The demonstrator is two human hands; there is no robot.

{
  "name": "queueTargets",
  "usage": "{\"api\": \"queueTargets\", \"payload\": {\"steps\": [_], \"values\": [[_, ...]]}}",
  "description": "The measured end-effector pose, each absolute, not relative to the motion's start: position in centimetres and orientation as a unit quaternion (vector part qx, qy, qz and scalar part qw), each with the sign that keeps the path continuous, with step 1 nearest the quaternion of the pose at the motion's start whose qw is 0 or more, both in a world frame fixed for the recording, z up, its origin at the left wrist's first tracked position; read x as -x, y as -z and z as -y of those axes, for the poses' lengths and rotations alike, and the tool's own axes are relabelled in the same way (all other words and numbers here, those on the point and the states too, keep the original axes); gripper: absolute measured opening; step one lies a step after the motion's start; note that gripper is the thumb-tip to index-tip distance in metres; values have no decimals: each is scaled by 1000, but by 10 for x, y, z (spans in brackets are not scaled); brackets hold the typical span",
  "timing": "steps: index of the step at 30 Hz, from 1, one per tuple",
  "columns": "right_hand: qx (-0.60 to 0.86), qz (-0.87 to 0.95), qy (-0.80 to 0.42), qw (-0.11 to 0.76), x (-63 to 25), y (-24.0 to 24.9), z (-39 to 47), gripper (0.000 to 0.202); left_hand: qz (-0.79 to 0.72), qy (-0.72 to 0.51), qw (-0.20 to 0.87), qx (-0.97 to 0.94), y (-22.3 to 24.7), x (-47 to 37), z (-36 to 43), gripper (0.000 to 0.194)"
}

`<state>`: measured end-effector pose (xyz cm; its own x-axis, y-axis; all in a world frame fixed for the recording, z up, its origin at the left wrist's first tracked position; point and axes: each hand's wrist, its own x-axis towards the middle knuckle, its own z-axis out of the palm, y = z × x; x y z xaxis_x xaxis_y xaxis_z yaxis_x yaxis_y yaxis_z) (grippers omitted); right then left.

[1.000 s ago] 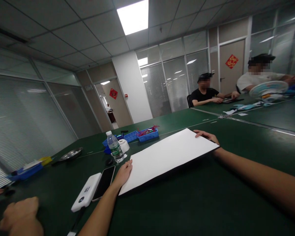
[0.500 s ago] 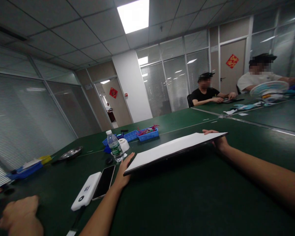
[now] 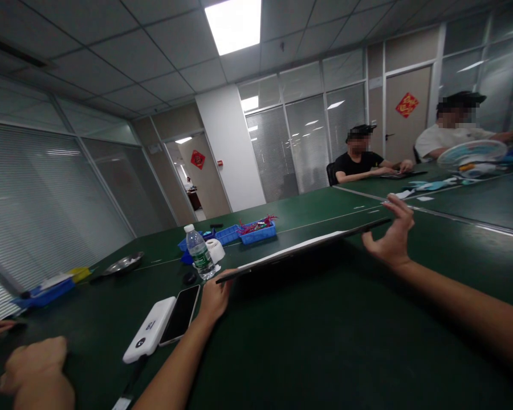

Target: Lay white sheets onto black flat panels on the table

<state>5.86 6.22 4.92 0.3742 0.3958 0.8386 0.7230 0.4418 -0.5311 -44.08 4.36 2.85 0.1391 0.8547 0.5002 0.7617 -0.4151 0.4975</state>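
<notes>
A thin, flat black board (image 3: 299,253) with a white sheet on top is held up over the green table, seen nearly edge-on, its right end higher than its left. My left hand (image 3: 216,293) grips its left end, the fingers partly hidden by it. At the opposite end, my right hand (image 3: 391,233) has its fingers raised and spread, with the thumb low by the board's corner; whether the thumb touches it I cannot tell. Left of the board are a black-screened phone (image 3: 180,315), a white power bank (image 3: 149,330) and a clear water bottle (image 3: 199,253).
Blue baskets (image 3: 259,232), one with red wires, stand beyond the board on the green table (image 3: 308,353). A metal pan (image 3: 123,263) and a blue tray (image 3: 47,293) lie left. Another person's hand (image 3: 36,364) rests at lower left. Two people sit across the table.
The board has tipped so that less of its white top shows. My right hand has loosened from its right end, fingers lifting and spreading. My left hand stays at the left end.
</notes>
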Motion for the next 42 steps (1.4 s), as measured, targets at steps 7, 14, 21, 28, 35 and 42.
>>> {"api": "queueTargets", "payload": {"steps": [7,14,21,28,35,42], "values": [[378,864,70,325,-12,-56,-29,32,-521,-360,70,-771,-32,442,-36,51],[363,850,170,343,-4,-66,-25,36,-523,-363,64,-768,-27,435,-35,48],[458,793,221,336,-30,-106,-19,35,-621,-347,18,-703,-8,441,-50,61],[582,678,370,254,-54,-139,-8,31,-680,-298,20,-670,-4,457,-58,48],[671,627,366,151,-81,-130,-23,34,-703,-273,25,-657,4,460,-66,43],[684,627,348,134,-85,-120,-33,32,-714,-265,31,-647,3,463,-65,43]]}}
